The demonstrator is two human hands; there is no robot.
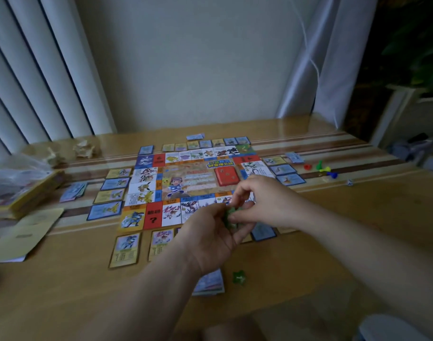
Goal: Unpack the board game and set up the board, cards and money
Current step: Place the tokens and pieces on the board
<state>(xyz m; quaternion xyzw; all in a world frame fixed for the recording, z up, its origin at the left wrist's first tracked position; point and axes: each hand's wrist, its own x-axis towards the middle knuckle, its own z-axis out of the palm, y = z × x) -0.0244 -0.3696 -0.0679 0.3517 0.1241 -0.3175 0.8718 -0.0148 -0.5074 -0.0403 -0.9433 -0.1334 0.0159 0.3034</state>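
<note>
- Head view, dim light, motion blur at the hands. One loose green piece [238, 276] lies on the bench [309, 254] just right of the left forearm. Beside it is a paper stack [211, 283], partly hidden under the wrist; cannot tell whether it is cards or money.
- Left hand [210, 238]: grip closed, fingers curled round small green pieces [229, 214]. Too blurred to count them.
- Right hand [259, 201]: comes in from the right, thumb and fingertips pinching at the same green pieces, grip nearly closed. Both hands meet above the near edge of the board.
- Board [185, 185]: unfolded, flat at bench centre. Red deck [226, 175] sits on its middle panel, right of centre.
- Property cards [125, 249]: face up in rows just outside all four board edges. The near row is partly covered by the hands.
- Left of the board: small blue card stack [73, 190]. Further left is a yellow box [30, 195] with a clear plastic bag [16, 173] on top, and a folded yellow leaflet [25, 232] lies nearer than the box.
- Right of the board: red, green, yellow and blue pawns [321, 168] in a group, with a die [350, 182] a little apart from them.
- Far side: crumpled paper [83, 148] at far left, and another small card stack [195, 136] beyond the far card row. Vertical blinds [38, 70] and a plain wall stand behind.
</note>
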